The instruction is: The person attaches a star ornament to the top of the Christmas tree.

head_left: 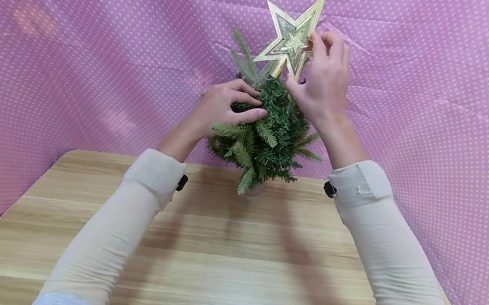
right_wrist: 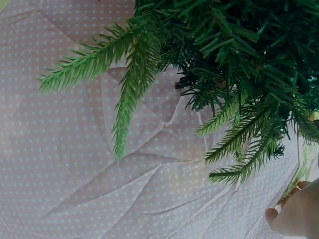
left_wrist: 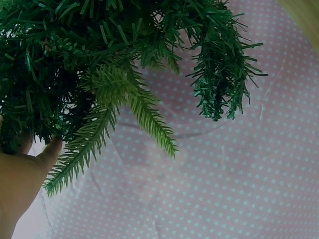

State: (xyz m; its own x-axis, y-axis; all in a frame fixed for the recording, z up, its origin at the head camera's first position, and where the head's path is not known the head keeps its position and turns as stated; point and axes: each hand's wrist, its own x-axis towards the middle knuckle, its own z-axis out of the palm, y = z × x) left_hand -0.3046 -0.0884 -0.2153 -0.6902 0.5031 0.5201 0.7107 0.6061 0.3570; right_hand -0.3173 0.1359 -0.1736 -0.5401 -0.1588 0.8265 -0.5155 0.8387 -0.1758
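A small artificial Christmas tree [head_left: 274, 141] stands near the table's back edge, with dark green tinsel branches and lighter fir sprigs. At its top is a gold star tree topper [head_left: 292, 40], tilted a little. My right hand [head_left: 328, 81] holds the star by its right side, thumb low and fingers higher up. My left hand [head_left: 227, 104] grips the upper left foliage, thumb on the near side; some fingertips are hidden in the branches. The left wrist view shows the left hand [left_wrist: 25, 174] against the needles. In the right wrist view, the right hand [right_wrist: 296, 211] is at the lower right corner.
The wooden table [head_left: 228, 274] has a light grain and carries the arms' shadows. A pink polka-dot cloth [head_left: 100, 51] hangs behind and at both sides, close behind the tree. Light fir sprigs [right_wrist: 89, 59] stick out from the tree.
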